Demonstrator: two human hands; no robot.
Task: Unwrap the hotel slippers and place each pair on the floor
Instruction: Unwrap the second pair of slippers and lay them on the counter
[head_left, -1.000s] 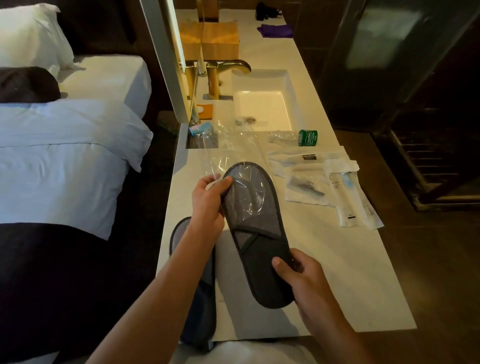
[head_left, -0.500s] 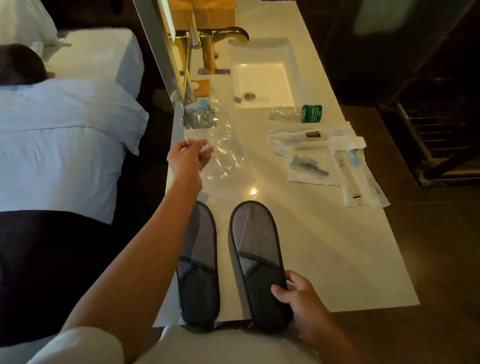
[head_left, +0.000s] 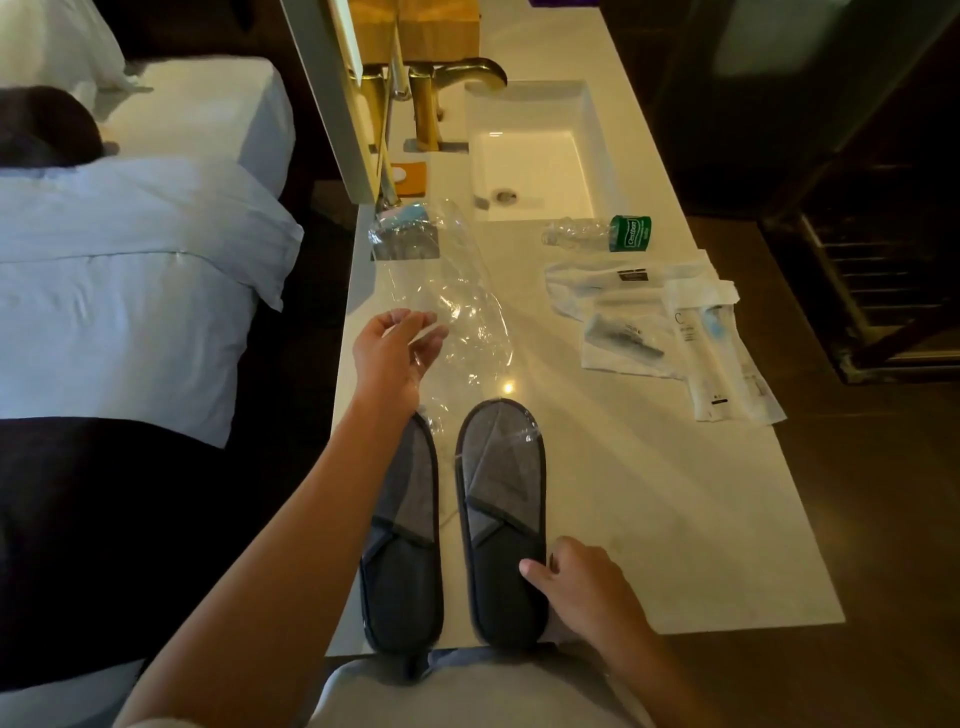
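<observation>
Slippers (head_left: 452, 525) are out of the clear wrapper (head_left: 457, 306) and lying side by side on the table (head_left: 675, 519). My left hand (head_left: 392, 353) hangs open by the empty wrapper, and my right hand (head_left: 582, 582) rests fingers on the right slipper, not gripping. I reckon next I grab both and set them on the floor (head_left: 883, 571). Sink (head_left: 535, 171) looks empty.

I am in a hotel room: my white vanity counter (head_left: 675, 519) with its sunken sink (head_left: 530, 161) and brass faucet (head_left: 457, 73) stands right beside a made bed (head_left: 130, 270), with wrapped guest toiletries (head_left: 675, 332) laid out.
</observation>
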